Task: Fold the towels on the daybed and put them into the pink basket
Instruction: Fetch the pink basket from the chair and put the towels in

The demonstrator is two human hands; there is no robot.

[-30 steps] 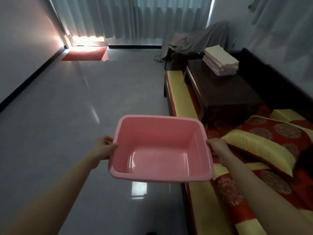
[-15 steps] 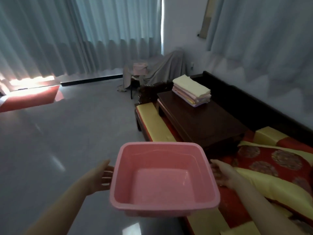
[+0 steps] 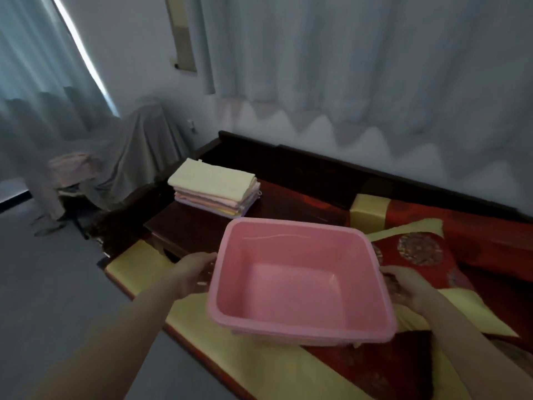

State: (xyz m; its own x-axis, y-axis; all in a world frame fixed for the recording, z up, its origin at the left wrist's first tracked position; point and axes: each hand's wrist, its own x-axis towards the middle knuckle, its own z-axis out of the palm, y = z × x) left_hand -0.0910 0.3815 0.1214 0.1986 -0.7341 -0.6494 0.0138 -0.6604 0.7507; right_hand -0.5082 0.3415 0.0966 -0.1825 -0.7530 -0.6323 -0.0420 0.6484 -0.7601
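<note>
I hold an empty pink basket (image 3: 291, 246) over the front of the daybed (image 3: 138, 265), which has a red and yellow cover. My left hand (image 3: 191, 274) grips its left side and my right hand (image 3: 403, 285) grips its right side, fingers tucked against the wall below the rim. A stack of several folded towels (image 3: 215, 192), cream on top with pink and lilac ones below, lies on a dark low wooden table (image 3: 199, 232) just beyond the basket to the left.
A red pillow with round patterns and yellow trim (image 3: 418, 255) lies right of the basket. The daybed's dark wooden back (image 3: 331, 166) runs along the curtained wall. A chair draped in grey cloth (image 3: 135, 157) stands past the daybed's end. Grey floor (image 3: 49, 284) lies to the left.
I have turned right toward the daybed and carried the basket from above the floor to above the daybed's cushion. The towel stack and low table are much closer.
</note>
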